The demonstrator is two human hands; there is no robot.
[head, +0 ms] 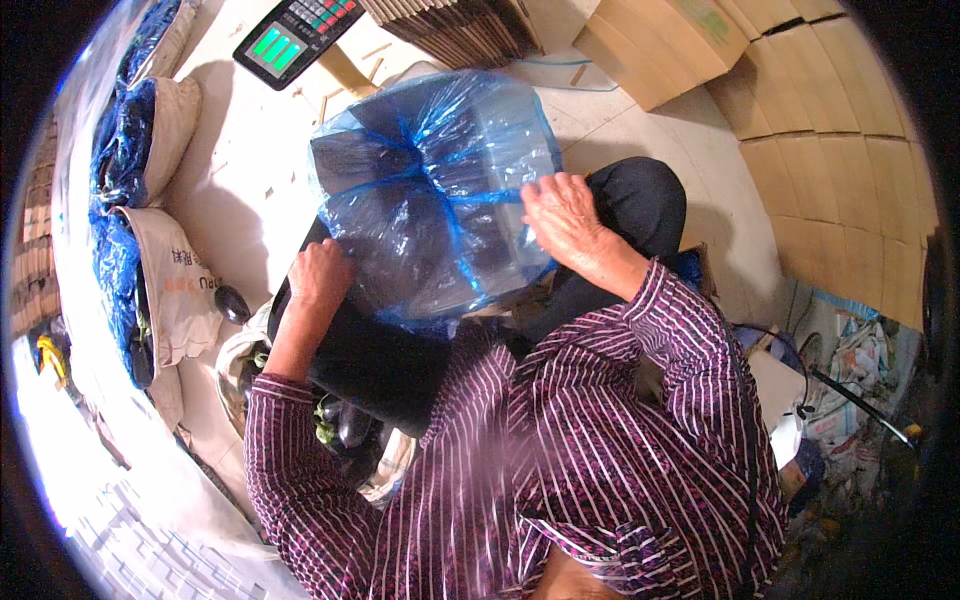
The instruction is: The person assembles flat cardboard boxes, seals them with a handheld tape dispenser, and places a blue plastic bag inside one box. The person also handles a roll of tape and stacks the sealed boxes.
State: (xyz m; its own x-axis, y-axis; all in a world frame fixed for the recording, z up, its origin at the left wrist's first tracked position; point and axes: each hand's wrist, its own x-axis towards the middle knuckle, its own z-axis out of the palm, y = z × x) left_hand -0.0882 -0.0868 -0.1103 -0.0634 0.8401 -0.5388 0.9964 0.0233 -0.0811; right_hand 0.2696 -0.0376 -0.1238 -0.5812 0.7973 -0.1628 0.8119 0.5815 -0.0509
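Note:
Before me, a translucent blue plastic bag [420, 202] is spread over what looks like a carton, its folds gathered towards the middle. The carton's shape shows only dimly through the film. My left hand [319, 274] is curled at the bag's lower left edge and seems to grip the film; its fingertips are hidden. At the right edge, my right hand [562, 217] has its fingers bent over the plastic, pinching it. Both forearms come from striped sleeves, and the bag lies between my dark-trousered knees.
A weighing scale's display panel [292, 37] stands beyond the bag, near flattened cardboard [457, 30]. Stacked cartons [817, 150] line the right. Woven sacks [172, 285] with blue liners stand left, near a loose eggplant [232, 304]. More eggplants [352, 427] lie by my left elbow.

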